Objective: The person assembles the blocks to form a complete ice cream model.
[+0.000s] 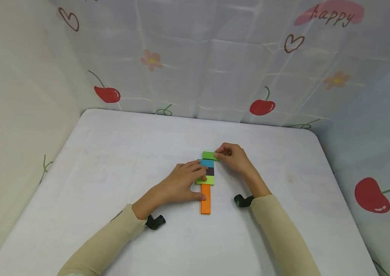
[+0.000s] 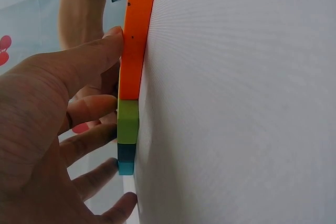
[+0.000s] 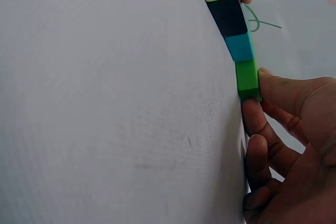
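Observation:
Flat coloured blocks lie end to end in a line on the white table. Nearest is a long orange block point(image 1: 205, 207); beyond it come a lime block point(image 1: 210, 180), a dark block point(image 1: 210, 171), a blue block point(image 1: 207, 163) and a green block point(image 1: 208, 155). My left hand point(image 1: 181, 183) lies over the line with fingers spread. Its thumb touches the orange block, and its fingertips rest along the lime, dark and blue ones. At the far end, my right hand point(image 1: 235, 158) pinches the green block's right end between thumb and fingers, against the blue block in the right wrist view.
The white tabletop point(image 1: 119, 153) spreads around the blocks and both forearms. Behind and beside it hangs a printed curtain point(image 1: 198, 69) with cherries, hearts and flowers. Small black devices point(image 1: 156, 222) are strapped at the wrists.

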{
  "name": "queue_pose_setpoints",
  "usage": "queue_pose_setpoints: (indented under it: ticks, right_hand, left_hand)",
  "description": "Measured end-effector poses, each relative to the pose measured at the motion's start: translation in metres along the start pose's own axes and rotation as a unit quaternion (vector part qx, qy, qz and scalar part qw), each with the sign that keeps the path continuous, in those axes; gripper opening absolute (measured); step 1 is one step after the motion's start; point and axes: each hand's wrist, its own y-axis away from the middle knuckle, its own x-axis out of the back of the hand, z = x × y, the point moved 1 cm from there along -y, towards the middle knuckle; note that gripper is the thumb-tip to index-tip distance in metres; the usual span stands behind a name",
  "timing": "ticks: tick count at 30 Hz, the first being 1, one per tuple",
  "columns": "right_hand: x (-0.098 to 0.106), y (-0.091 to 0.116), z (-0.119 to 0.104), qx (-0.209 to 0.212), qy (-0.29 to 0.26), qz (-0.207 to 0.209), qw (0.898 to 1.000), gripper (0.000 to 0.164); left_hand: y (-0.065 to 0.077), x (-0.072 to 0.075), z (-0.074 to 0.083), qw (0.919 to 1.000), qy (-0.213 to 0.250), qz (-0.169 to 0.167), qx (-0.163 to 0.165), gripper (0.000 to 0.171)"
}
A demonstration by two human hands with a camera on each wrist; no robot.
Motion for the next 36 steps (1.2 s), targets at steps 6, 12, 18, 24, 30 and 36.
queue_pose_setpoints:
  ticks: [6,12,18,24,30,36]
  right_hand:
    - [-0.006,-0.003,-0.004,0.009,-0.010,-0.003,1.000,0.015]
    - [-0.009,-0.006,-0.006,0.009,-0.010,-0.009,1.000,0.014]
    - [-0.010,-0.006,-0.008,0.009,-0.008,-0.013,1.000,0.013]
    - [-0.010,-0.003,-0.009,0.011,-0.012,-0.013,1.000,0.012]
    - [-0.010,-0.003,-0.009,0.014,-0.010,-0.010,1.000,0.012]
    - [-0.011,-0.003,-0.010,0.015,0.006,-0.016,1.000,0.015]
  left_hand:
    - [0.001,0.001,0.000,1.0000,0.005,0.004,0.000,0.051]
    - [-0.001,0.000,0.000,1.0000,0.005,0.003,-0.002,0.051]
    - [-0.002,0.000,0.000,1.0000,0.006,0.002,-0.004,0.052]
    - [-0.002,-0.002,-0.001,1.0000,0.004,-0.001,-0.003,0.052]
    - [-0.003,-0.002,-0.001,1.0000,0.004,-0.001,-0.004,0.053]
    - [-0.001,-0.002,-0.001,1.0000,0.004,-0.003,0.002,0.052]
